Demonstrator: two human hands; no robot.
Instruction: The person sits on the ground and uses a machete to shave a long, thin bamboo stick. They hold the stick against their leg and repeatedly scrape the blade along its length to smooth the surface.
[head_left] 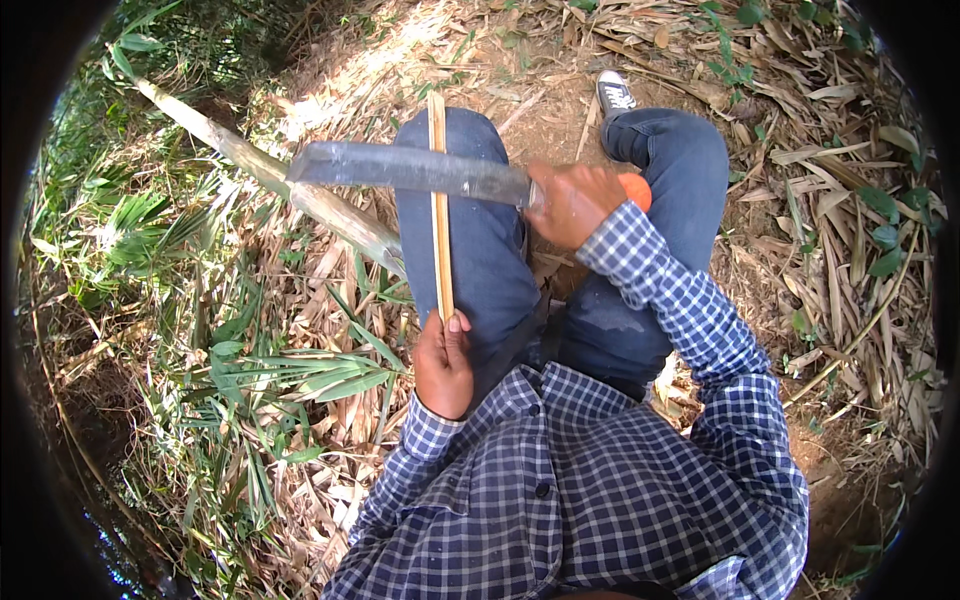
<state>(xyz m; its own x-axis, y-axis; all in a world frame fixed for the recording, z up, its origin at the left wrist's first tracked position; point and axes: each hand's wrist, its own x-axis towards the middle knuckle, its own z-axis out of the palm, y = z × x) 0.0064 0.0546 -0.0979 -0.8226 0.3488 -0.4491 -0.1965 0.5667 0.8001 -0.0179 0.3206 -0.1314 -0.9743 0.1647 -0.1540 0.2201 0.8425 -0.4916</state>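
Observation:
My right hand (577,203) is closed round the orange handle of a machete (420,172), and part of that handle shows past the hand. The long grey blade points left and crosses over a narrow strip of split bamboo (442,250). Whether blade and strip touch, I cannot tell. My left hand (444,365) pinches the strip's near end between thumb and fingers. From there the strip runs away from me over my left thigh and knee, with pale wood showing along it.
A thick bamboo stem (240,155) slants from the upper left down to my left knee. Green leaves (345,375) lie at my left, and dry bamboo leaves (830,290) cover the ground at the right. My shoe (615,92) rests on bare soil ahead.

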